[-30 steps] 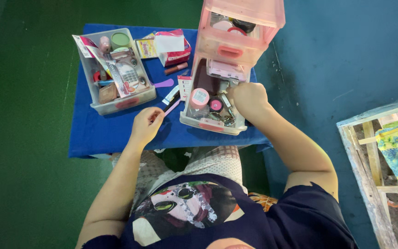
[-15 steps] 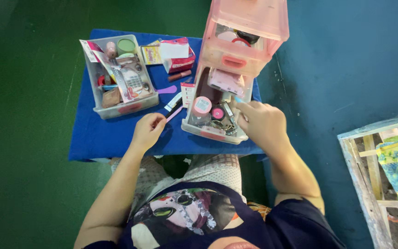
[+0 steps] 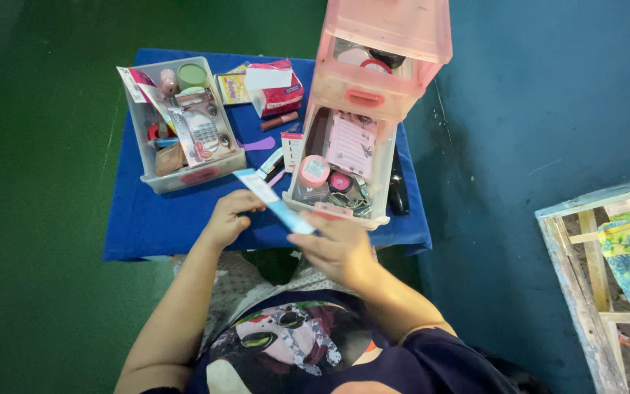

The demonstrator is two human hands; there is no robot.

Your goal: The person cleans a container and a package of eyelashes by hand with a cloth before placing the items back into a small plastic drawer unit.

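1. The left hand (image 3: 229, 217) pinches the upper part of a long, flat white-and-blue packet (image 3: 273, 201), fingers curled around its edge.
2. The right hand (image 3: 335, 244) grips the packet's lower end, fingers folded over it near the front lip of the open drawer.
3. The packet lies slanted between both hands, running from 10 o'clock down to 4 o'clock, raised above the blue table (image 3: 147, 219) and just in front of the drawer.
4. At 12 o'clock from the right hand, the pulled-out clear drawer (image 3: 340, 216) holds a round pink jar (image 3: 315, 169), a smaller pink-lidded pot (image 3: 340, 182) and a pink card (image 3: 351, 144).
5. The drawer belongs to a pink plastic drawer unit (image 3: 395, 33), whose upper drawer also stands partly open at 12 o'clock.
6. At 11 o'clock from the left hand, a separate clear tray (image 3: 156, 183) sits on the table, packed with cosmetics, including a green-lidded pot (image 3: 192, 74).
7. Between the tray and the drawer unit rest a red-and-white box (image 3: 280, 91), a yellow packet (image 3: 232, 88) and a slim tube (image 3: 279, 120).
8. A dark, slim object (image 3: 397, 188) lies at the drawer's right side, at 1 o'clock from the right hand.
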